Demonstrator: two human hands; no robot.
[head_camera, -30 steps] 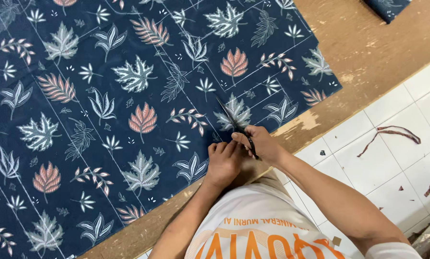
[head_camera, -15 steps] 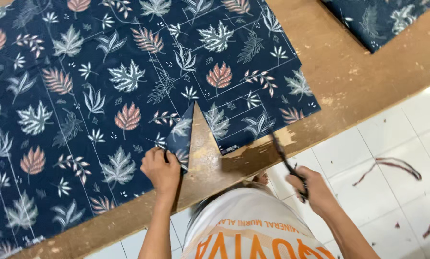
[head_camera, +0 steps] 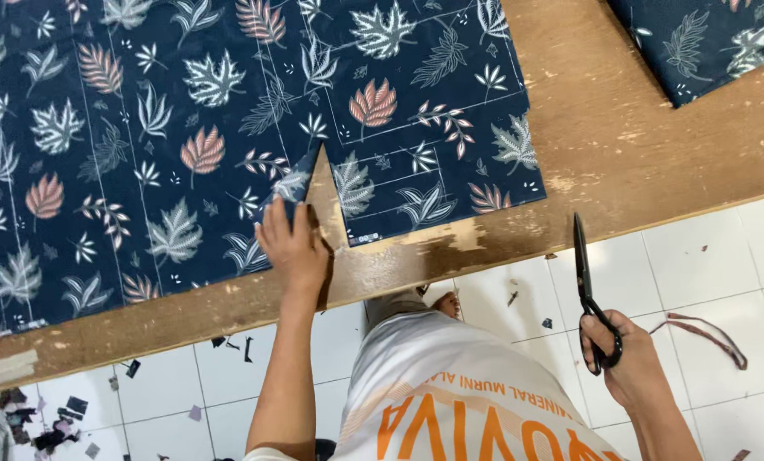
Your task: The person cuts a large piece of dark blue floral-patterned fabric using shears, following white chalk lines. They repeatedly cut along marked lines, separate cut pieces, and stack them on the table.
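Observation:
A large navy cloth [head_camera: 143, 145] printed with pale and coral leaves lies spread on a wooden table [head_camera: 604, 145]. A cut runs up into it from the near edge, leaving a wedge of bare wood. My left hand [head_camera: 295, 243] lies flat on the cloth's cut edge at the left side of that gap. The cut-off right part of the cloth [head_camera: 433, 128] lies next to it. My right hand [head_camera: 625, 358] is off the table over the floor, holding black scissors [head_camera: 585, 282] with blades closed and pointing away from me.
Another piece of the same printed cloth [head_camera: 697, 43] lies at the table's far right corner. Below the table edge is a white tiled floor [head_camera: 706, 256] with fabric scraps and a thin strip [head_camera: 706, 333].
One second ago both hands were together at the cloth, cutting. Since then the right hand has drawn the scissors back off the table, and the left hand has pulled the cut edge leftward, widening the gap.

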